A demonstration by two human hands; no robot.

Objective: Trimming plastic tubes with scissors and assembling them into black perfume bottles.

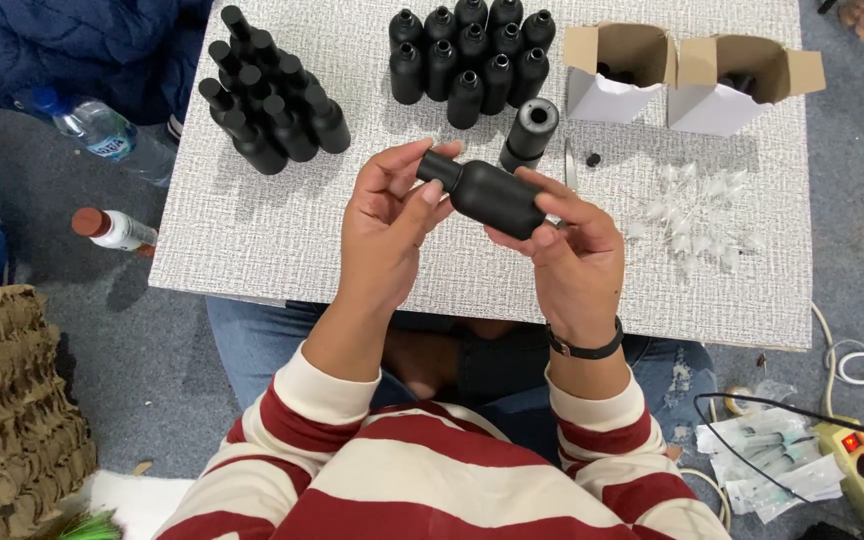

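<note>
- Two hands hold one black bottle (487,192) above the middle of the surface (252,230), a pale textured board.
- The left hand (384,225) has its fingers clamped on the bottle's cap end; the right hand (567,255) has its fingers wrapped under the body.
- Capped bottles (272,105) stand at the back left, open bottles (472,55) at the back centre, two cardboard boxes (692,75) at the right.
- Clear plastic bits (697,215) lie scattered near the right hand.
- Below is grey floor (142,360) with a water bottle (102,130) and a power strip (857,465).

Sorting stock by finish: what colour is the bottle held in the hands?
Matte black bottle, cap included; head view.
</note>
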